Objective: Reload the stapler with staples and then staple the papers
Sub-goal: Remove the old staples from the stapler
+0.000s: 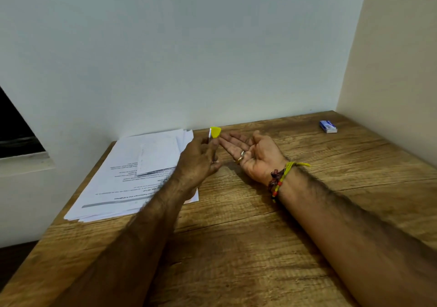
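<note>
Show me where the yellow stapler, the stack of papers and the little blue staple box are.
yellow stapler (pixel 215 132): head view, on its yellow end above the left hand.
stack of papers (pixel 132 176): head view, on the top printed sheet.
blue staple box (pixel 328 126): head view, on its top face.

Wood-grain counter (pixel 236 247) fills lower frame, pushed into a corner: pale grey-white wall (pixel 177 46) behind, cream wall (pixel 397 46) at right. Dark window opening (pixel 14 129) with pale sill, left edge. Soft, dim light.
</note>
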